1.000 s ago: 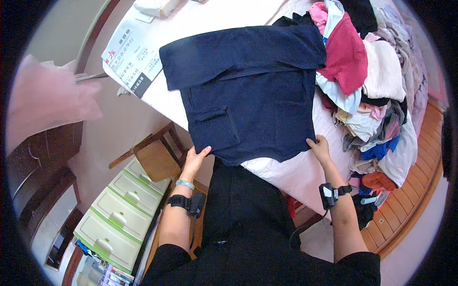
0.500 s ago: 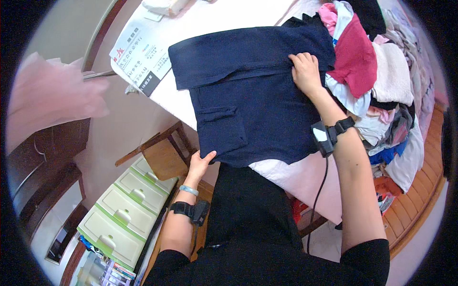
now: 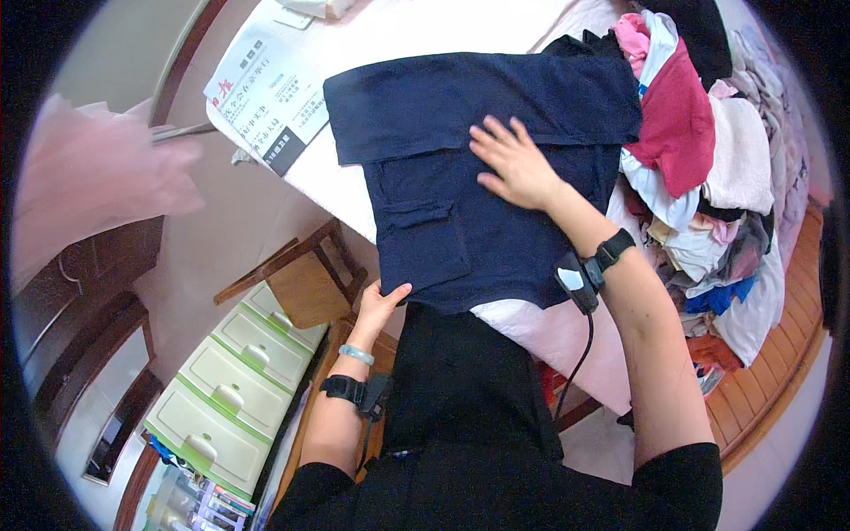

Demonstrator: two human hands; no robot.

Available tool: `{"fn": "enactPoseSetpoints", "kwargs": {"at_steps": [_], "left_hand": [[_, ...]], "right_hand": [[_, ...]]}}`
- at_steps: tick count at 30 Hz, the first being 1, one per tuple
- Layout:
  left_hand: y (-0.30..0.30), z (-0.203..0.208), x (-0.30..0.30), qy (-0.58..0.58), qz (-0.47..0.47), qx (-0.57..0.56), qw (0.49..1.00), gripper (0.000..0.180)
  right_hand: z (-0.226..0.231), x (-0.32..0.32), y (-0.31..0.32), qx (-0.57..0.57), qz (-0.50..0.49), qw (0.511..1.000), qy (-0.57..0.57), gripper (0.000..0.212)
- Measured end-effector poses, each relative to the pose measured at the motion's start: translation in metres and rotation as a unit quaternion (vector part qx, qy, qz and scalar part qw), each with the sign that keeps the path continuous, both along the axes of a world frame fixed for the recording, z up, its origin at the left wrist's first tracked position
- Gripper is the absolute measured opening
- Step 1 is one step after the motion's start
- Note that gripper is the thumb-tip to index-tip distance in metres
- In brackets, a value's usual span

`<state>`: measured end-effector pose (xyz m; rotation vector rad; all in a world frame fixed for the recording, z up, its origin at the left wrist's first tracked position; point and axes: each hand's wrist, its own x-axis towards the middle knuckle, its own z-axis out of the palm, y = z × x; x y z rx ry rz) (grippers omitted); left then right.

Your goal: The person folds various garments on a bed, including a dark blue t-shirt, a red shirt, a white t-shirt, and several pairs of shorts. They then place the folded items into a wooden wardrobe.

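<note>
A dark navy garment (image 3: pixel 522 234) with a stitched pocket lies spread on the white-covered table (image 3: pixel 412 35), its far part folded over in a wide band. At its near left corner my left hand (image 3: pixel 379 305) pinches the edge, thumb on top and fingers underneath. My right hand (image 3: pixel 516 168) is over the middle of the cloth beside the fold line, palm down with fingers spread, holding nothing. Whether that palm presses on the cloth or hovers just above it is hard to tell.
A heap of mixed clothes (image 3: pixel 708 177) rises on the right, touching the garment's far right corner. Newspaper (image 3: pixel 266 106) lies at the table's left edge. Below left stand a wooden chair (image 3: pixel 310 288) and pale green-trimmed drawers (image 3: pixel 235 385). Pink fabric (image 3: pixel 106 177) hangs at far left.
My right hand has left the fold near the right side, moved left and flattened out with fingers spread. The folded band lies flatter and straighter. My left hand keeps its corner.
</note>
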<state>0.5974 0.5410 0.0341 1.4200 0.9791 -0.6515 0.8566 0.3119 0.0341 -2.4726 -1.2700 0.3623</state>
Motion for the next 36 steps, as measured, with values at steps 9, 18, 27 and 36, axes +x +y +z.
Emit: {"fn": "enactPoseSetpoints", "kwargs": {"at_steps": [9, 18, 27, 36], "left_hand": [[0.004, -0.001, -0.018, -0.05, 0.076, -0.09, 0.992, 0.033], [-0.007, 0.059, 0.012, -0.125, 0.11, -0.044, 0.985, 0.07], [0.049, 0.083, 0.2, -0.25, 0.15, -0.162, 0.943, 0.038], [0.055, 0.012, 0.22, -0.15, 0.001, 0.245, 0.958, 0.081]], "right_hand": [[0.016, -0.132, -0.132, 0.057, -0.366, 0.927, 0.054, 0.04], [0.02, -0.169, -0.19, 0.114, -0.667, 0.641, 0.362, 0.022], [0.075, 0.054, -0.127, 0.481, -0.6, 0.519, 0.374, 0.043], [0.03, 0.087, -0.119, 0.111, -0.57, 0.814, 0.028, 0.074]]}}
